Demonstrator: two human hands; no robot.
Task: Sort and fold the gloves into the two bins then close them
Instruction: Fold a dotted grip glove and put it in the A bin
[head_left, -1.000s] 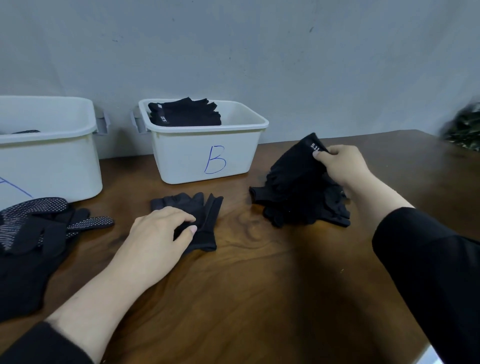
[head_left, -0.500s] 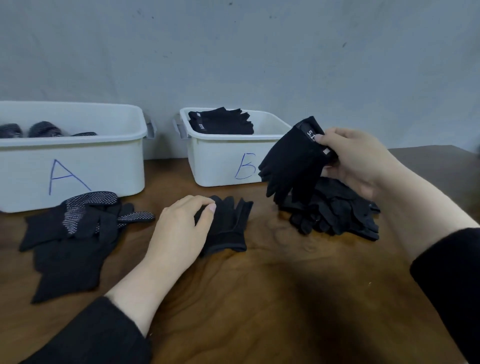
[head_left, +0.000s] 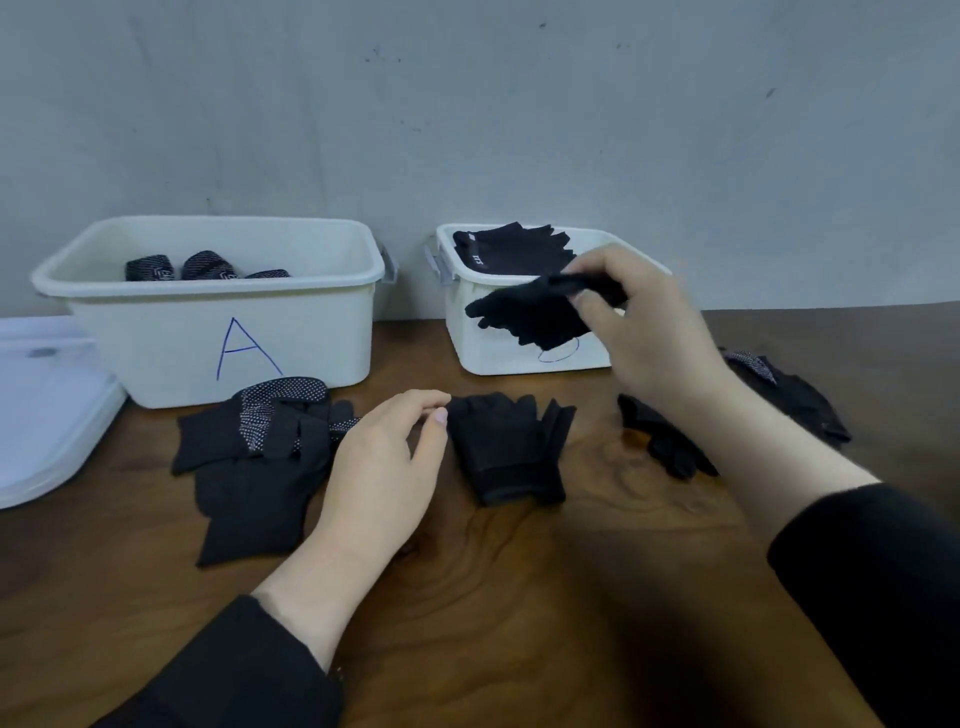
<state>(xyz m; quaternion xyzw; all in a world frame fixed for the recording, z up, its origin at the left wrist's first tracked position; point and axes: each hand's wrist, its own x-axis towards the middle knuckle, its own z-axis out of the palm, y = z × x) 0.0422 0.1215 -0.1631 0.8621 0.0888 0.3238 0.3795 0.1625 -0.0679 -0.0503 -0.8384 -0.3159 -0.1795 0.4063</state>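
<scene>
Gloves: our right hand (head_left: 652, 332) pinches a plain black glove (head_left: 530, 317) above the flat glove (head_left: 506, 447), which lies cuff toward the table's near edge; our left hand (head_left: 384, 467), fingers relaxed, touches its left side.

I see two bins at the back of the table (head_left: 519, 623), against the wall: bin A (head_left: 223, 338) on the left, bin B (head_left: 519, 358) on the right. Each has gloves inside. Lids (head_left: 47, 405) lie left of bin A. In front of bin A sits a glove pile (head_left: 254, 457); to its right my left hand (head_left: 384, 467), then a single glove (head_left: 509, 447). My right hand (head_left: 649, 332) holds another glove (head_left: 535, 317) in front of bin B. A second pile (head_left: 789, 395) lies right, partly behind that arm.
</scene>
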